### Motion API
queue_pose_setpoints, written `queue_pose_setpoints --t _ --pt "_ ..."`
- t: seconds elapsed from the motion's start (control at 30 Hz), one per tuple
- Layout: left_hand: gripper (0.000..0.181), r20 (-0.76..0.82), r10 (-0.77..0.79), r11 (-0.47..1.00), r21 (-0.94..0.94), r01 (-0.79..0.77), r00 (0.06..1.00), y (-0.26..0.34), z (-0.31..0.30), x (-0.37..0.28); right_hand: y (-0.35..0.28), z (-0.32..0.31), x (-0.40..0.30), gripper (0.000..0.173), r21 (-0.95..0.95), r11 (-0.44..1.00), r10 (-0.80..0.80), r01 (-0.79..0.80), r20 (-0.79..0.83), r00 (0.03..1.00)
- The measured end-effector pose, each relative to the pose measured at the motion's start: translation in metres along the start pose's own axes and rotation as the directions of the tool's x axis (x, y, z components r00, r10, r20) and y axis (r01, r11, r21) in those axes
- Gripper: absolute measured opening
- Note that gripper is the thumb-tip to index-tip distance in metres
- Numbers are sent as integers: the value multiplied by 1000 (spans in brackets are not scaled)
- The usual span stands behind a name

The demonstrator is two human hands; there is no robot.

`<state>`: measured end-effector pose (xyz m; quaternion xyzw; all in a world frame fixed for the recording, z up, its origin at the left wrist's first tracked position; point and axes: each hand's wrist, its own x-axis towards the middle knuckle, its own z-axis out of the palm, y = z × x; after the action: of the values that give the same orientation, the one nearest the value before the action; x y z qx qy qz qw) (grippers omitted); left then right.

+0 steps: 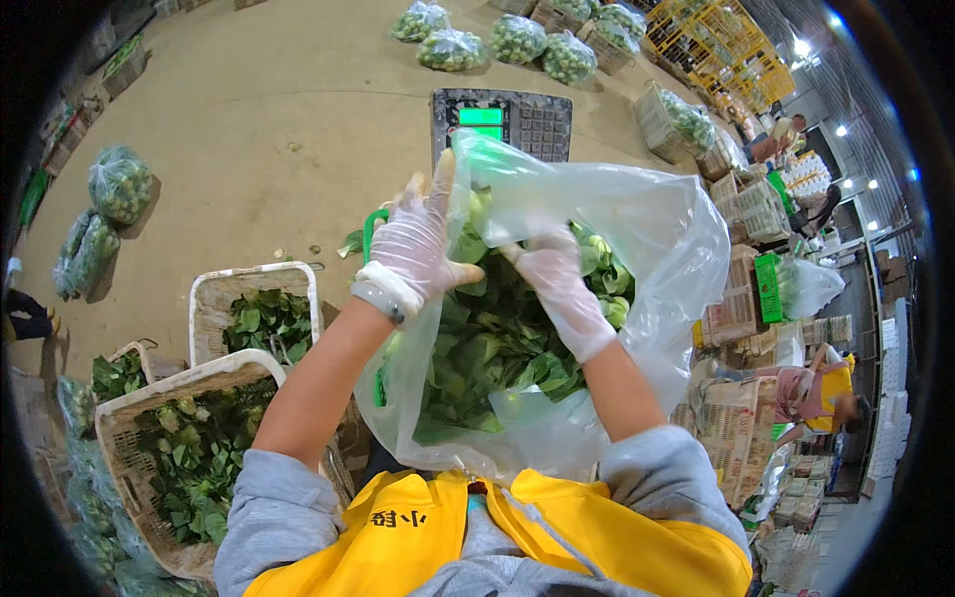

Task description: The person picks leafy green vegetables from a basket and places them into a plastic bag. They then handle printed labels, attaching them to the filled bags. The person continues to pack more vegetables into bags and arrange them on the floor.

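Observation:
A large clear plastic bag [660, 246] stands wide open in front of me, lined with leafy greens with pale stems [507, 328], probably bok choy. Both my hands wear thin translucent gloves. My left hand [414, 246] is at the bag's left side, its fingers and thumb spread, the thumb reaching over the rim. Inside the bag mouth, my right hand [556, 276] is over the greens; its fingers are blurred and partly hidden by plastic. Part of a green crate [371, 227] shows beside the bag. Beyond it is a digital scale's display panel [543, 123] with lit green readouts.
White plastic crates of greens [254, 272] [119, 448] stand at my left. Filled bags of vegetables [451, 51] [119, 183] sit on the floor ahead and to the left. Stacked crates [735, 418] line the right side, where a person in a yellow top [828, 392] stands.

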<state>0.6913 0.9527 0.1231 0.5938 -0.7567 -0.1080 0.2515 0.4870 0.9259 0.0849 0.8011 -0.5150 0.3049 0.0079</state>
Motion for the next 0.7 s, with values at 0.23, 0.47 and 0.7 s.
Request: queue_pose_setpoints --t 0.23,0.47,0.7 --pt "22 19 -105 824 -557 97 994 -27 4 10 -52 71 -9 48 -67 993 116 -95 598 793" --pt "14 119 -146 588 -788 183 982 -8 -24 -12 -39 77 -41 67 -167 982 -9 89 428 904" --pt "18 -19 78 716 -695 -69 997 3 -34 -61 21 1 -11 76 311 932 -28 -189 578 815"
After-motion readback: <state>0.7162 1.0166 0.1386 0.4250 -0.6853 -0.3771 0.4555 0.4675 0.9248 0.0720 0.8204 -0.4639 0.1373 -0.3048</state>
